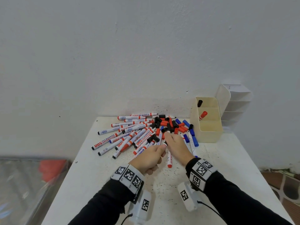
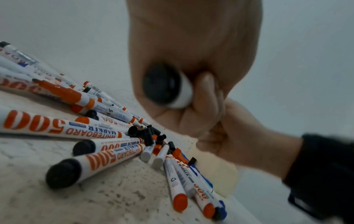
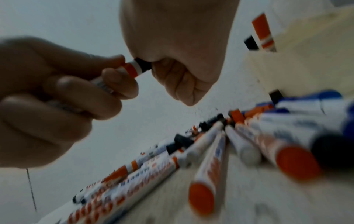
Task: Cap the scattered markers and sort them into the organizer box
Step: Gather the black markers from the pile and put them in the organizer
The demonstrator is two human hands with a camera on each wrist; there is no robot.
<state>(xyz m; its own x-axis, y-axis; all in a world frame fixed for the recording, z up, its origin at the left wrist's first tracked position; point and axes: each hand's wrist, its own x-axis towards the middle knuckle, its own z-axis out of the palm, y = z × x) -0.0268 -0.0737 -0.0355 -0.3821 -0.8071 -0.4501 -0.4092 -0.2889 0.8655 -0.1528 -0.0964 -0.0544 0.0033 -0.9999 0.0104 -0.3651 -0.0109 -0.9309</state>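
Head view: left hand [image 1: 150, 157] grips a "WHITEBOARD MARKER 500" marker [image 3: 130, 70], right hand [image 1: 176, 142] pinching its black cap [image 3: 143, 64].

A plain room, maybe at home: a bare white wall [image 1: 146, 46], a speckled white desk [image 1: 227, 159], a tiled floor [image 1: 285, 184].

Both fists meet thumb-side, left hand [image 1: 150, 157] and right hand [image 1: 176, 144] curled tight.

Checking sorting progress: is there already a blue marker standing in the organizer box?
No. The organizer box holds only a black marker and a red marker; its nearest compartment looks empty.
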